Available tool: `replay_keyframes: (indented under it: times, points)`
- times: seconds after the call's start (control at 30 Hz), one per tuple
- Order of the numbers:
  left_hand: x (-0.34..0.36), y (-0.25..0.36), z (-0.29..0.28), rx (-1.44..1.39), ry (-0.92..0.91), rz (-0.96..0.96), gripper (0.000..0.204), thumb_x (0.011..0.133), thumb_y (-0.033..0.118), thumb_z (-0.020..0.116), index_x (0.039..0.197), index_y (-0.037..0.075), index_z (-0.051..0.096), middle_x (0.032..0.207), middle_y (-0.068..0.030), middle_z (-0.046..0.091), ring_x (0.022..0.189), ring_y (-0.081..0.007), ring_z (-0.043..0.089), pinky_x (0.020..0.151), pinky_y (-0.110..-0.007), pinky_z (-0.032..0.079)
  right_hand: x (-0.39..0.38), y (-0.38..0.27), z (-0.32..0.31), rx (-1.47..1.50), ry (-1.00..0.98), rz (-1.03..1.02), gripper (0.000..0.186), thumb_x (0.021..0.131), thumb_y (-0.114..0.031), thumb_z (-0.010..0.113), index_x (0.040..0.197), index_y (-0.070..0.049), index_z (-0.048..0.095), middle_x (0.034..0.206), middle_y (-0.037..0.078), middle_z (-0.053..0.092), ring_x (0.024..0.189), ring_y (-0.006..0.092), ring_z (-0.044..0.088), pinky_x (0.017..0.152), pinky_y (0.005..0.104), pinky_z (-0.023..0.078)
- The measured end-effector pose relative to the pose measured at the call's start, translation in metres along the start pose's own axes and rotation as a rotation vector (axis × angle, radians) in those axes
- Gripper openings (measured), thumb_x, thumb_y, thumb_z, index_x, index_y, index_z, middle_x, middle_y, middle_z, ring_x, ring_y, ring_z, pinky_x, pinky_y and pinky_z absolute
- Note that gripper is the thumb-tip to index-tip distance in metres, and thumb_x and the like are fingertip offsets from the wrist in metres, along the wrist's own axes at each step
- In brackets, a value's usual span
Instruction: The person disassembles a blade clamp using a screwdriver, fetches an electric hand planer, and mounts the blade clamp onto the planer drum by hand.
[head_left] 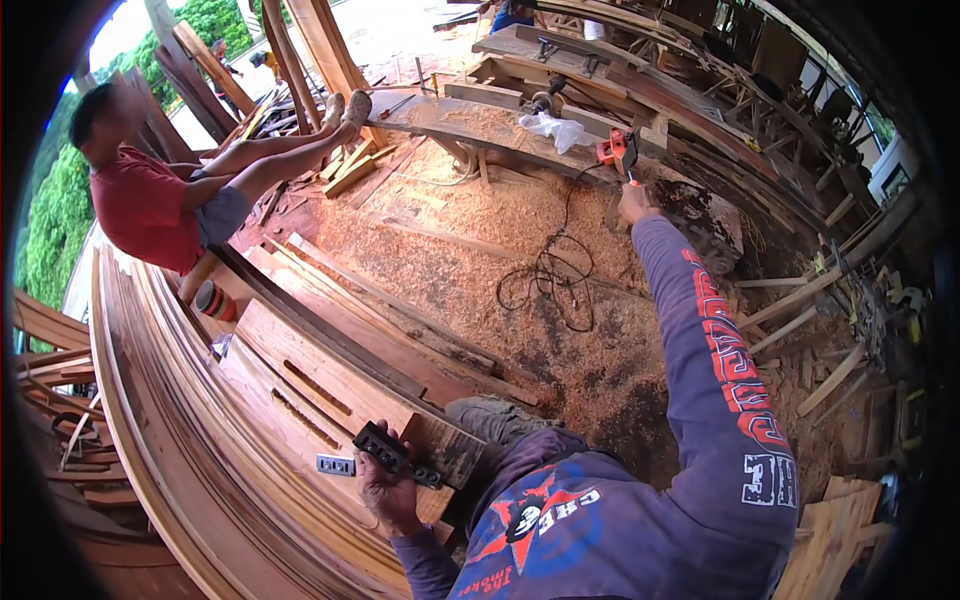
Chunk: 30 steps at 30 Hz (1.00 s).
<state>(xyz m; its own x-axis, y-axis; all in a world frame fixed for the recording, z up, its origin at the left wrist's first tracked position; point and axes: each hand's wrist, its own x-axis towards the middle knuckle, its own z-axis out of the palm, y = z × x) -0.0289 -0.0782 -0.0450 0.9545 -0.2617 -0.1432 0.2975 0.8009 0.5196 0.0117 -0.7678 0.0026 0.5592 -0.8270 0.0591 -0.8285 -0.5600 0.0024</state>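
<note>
Your left hand (388, 488): curled round black rectangular block (381, 446), axis slanting down-right | your right hand (638, 203): curled, hold unclear; orange-and-black power tool (620, 149) just beyond

head view | left fisheye of a worn pair | looks down and outward past the wearer's shirt (620, 525) | left hand (388, 492) near, shavings-strewn floor (450, 265) farther | wide (straight edges bow toward the rim)

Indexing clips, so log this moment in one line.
left hand: holds black block; right hand: at orange tool; grey block: by left hand
</note>
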Motion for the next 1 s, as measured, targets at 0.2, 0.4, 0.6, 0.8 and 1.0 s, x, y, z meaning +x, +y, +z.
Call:
replay_keyframes:
  times: [0.2,0.4,0.6,0.8,1.0]
  points:
    - [0.003,-0.001,0.009,-0.001,-0.012,-0.007,0.046,0.105,0.023,0.055,0.145,0.002,0.044,0.142,-0.0208,0.056,0.132,-0.0365,0.055,0.104,-0.054,0.052,-0.003,0.002,-0.003,-0.026,0.015,0.025,0.034,0.094,-0.017,0.053,0.124,-0.010,0.067,0.127,0.022,0.066,0.118,0.0420,0.064,0.098,0.0503,0.053]
    - [-0.011,0.006,0.003,-0.066,-0.009,-0.005,0.047,0.106,0.030,0.053,0.144,0.004,0.048,0.142,-0.0193,0.056,0.133,-0.0363,0.054,0.105,-0.054,0.051,-0.010,-0.021,-0.009,0.002,-0.038,0.012,0.032,0.094,-0.019,0.056,0.123,-0.009,0.067,0.125,0.022,0.067,0.117,0.0420,0.065,0.097,0.0510,0.054]
    - [0.005,0.004,0.010,-0.036,-0.007,-0.025,0.048,0.106,0.031,0.052,0.145,0.004,0.047,0.138,-0.0172,0.060,0.119,-0.0320,0.064,0.099,-0.050,0.055,-0.090,-0.080,-0.026,0.460,0.132,-0.770,0.049,0.096,-0.012,0.053,0.146,-0.011,0.051,0.109,0.034,0.064,0.102,0.0496,0.064,0.086,0.0532,0.051]
    - [0.007,-0.002,0.023,-0.054,0.048,0.088,0.038,0.105,0.025,0.054,0.135,0.002,0.050,0.140,-0.0264,0.055,0.123,-0.0352,0.062,0.097,-0.046,0.059,-0.332,-0.162,-0.110,0.732,-0.196,-1.512,0.050,0.087,-0.003,0.067,0.135,0.004,0.057,0.116,0.022,0.070,0.092,0.0337,0.071,0.080,0.0398,0.058]
    - [0.001,0.001,0.032,-0.005,0.040,0.276,0.033,0.103,0.022,0.059,0.131,0.007,0.053,0.143,-0.0293,0.052,0.126,-0.0373,0.061,0.100,-0.046,0.058,-0.392,-0.182,-0.118,0.753,-0.216,-1.715,0.061,0.082,-0.002,0.074,0.139,0.002,0.055,0.079,0.009,0.062,0.063,0.0239,0.063,0.053,0.0356,0.052]
